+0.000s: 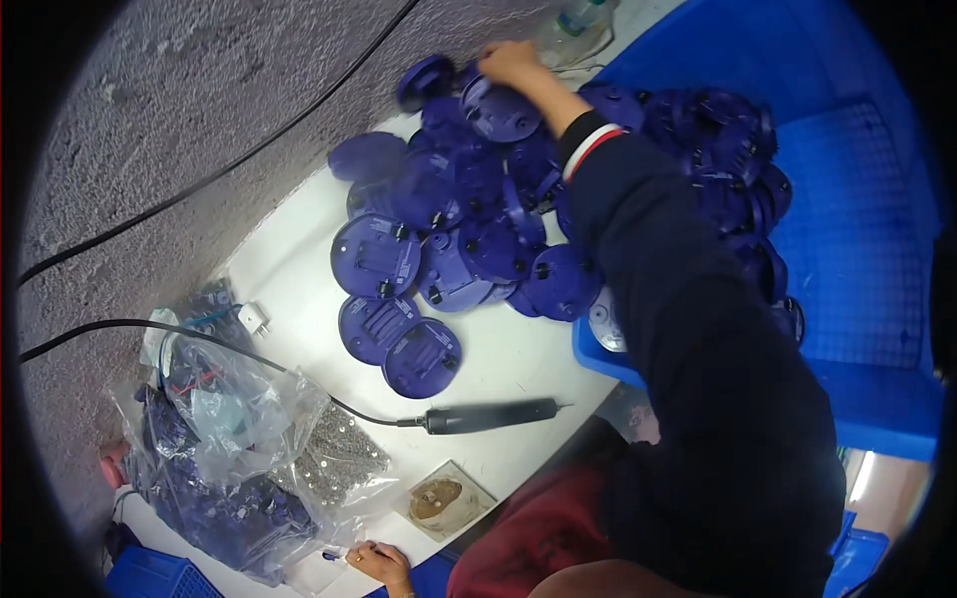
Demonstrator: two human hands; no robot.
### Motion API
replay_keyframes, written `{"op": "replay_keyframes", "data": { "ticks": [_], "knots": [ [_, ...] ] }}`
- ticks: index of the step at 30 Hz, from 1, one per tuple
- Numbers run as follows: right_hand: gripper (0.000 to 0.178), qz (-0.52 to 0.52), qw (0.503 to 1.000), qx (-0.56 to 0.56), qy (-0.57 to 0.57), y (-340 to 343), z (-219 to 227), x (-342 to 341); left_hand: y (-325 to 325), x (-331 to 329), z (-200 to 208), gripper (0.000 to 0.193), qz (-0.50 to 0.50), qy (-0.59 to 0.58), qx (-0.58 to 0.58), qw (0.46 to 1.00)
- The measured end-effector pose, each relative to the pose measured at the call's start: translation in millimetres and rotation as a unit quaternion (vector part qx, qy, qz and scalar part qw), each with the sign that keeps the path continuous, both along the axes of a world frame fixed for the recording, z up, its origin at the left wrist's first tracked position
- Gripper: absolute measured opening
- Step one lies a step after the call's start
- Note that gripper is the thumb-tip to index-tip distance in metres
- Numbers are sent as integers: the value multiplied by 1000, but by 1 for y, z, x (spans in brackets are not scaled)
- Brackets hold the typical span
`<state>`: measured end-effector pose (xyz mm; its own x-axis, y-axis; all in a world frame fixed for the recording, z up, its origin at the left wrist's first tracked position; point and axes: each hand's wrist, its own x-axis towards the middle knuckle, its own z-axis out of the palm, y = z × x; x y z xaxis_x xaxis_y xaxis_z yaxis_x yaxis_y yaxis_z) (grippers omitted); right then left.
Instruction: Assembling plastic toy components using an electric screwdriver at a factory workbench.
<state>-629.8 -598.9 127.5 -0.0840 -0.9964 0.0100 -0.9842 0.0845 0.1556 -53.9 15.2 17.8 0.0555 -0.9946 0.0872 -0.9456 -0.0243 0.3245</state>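
My right hand (511,64) reaches to the far side of a pile of round purple plastic covers (459,264). Its fingers are bent over the upper edge of one purple cover (500,110), seemingly gripping it; the fingertips are partly hidden. Down at the near edge of the white table, my left hand (381,564) rests with curled fingers beside a clear plastic bag (239,468). A small dark blue piece (332,555) lies just left of those fingers. Whatever the left fingers hold is too small to make out.
A black electric screwdriver (488,416) lies on the white table (498,349), its cable running left. Near it are many small screws (339,453) and a square dish (446,500). Blue crates (847,229) stand at right, one holding more covers. A rough wall (229,100) bounds the left.
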Motion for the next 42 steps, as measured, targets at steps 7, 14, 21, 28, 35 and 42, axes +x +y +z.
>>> {"op": "replay_keyframes", "data": {
  "ticks": [7,14,21,28,35,42],
  "knots": [
    [36,-99,984,-28,-145,113,31,157,-4,-7,5,11,-10,17,-9,1000],
    [33,68,925,-243,-283,191,64,268,6,-2,0,10,-19,25,-34,999],
    [32,345,840,-251,-336,404,76,320,-4,-3,-11,13,-49,-11,-60,997],
    [23,370,775,70,-508,607,15,174,5,2,-9,8,-70,-32,-155,985],
    [23,93,782,7,-616,686,-3,50,35,-40,8,26,-77,30,-392,916],
    [8,96,82,-112,-986,610,75,83,92,-299,65,85,-346,634,292,627]
  ]
}}
